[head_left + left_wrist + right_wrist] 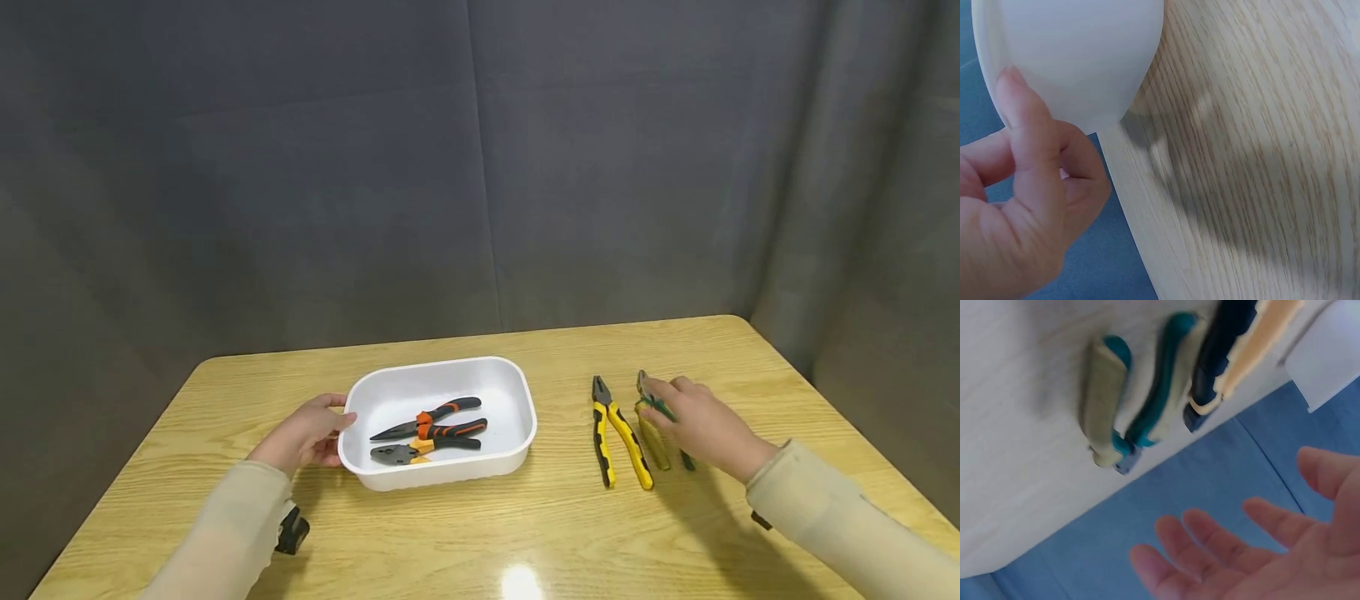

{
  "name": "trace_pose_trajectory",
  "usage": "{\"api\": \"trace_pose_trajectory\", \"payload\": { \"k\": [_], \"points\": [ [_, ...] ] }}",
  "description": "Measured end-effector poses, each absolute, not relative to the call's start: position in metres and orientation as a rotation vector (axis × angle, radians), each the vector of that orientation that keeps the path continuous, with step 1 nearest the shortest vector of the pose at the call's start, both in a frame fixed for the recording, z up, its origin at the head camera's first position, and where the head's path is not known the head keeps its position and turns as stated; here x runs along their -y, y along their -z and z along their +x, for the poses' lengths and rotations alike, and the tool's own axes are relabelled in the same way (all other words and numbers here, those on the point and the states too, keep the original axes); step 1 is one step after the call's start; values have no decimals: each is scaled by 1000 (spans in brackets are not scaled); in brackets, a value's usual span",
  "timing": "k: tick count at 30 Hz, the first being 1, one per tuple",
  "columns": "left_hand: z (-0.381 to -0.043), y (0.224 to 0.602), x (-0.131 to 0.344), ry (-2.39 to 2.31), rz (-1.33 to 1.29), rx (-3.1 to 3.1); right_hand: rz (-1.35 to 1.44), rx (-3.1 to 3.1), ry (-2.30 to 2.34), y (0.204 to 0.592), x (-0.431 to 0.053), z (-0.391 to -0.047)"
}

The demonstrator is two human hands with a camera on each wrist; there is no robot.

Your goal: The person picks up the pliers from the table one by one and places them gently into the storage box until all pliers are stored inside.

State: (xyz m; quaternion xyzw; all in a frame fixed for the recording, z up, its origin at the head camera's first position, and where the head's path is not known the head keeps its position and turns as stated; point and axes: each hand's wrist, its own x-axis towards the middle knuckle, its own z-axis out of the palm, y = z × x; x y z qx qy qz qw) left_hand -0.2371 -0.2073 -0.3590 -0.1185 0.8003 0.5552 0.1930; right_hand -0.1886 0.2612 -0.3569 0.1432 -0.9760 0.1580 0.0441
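Note:
In the head view my left hand (311, 429) grips the left end of a white plastic tray (442, 477), thumb over the rim and fingers curled outside. The left wrist view shows the same pinch on the tray wall (1085, 75). Long-nose pliers (405, 430) with orange-black handles and combination pliers (392, 454) with black and yellow-orange handles lie in the tray. My right hand (708, 425) hovers over green-and-olive pliers (655, 446), partly covering them. In the right wrist view its fingers (1204, 544) are spread, apart from those pliers (1102, 394).
Yellow-and-black combination pliers (632, 446) lie on the wooden table (420, 542) between the tray and the green pliers, handles toward me. A dark grey curtain (337, 208) hangs behind the table's far edge.

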Motion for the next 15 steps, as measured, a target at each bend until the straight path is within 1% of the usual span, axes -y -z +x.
{"api": "trace_pose_trajectory", "payload": {
  "k": [15],
  "points": [
    [-239, 357, 209, -1545, -338, -2241, 212, 3123, -556, 376, -268, -192]
  ]
}}
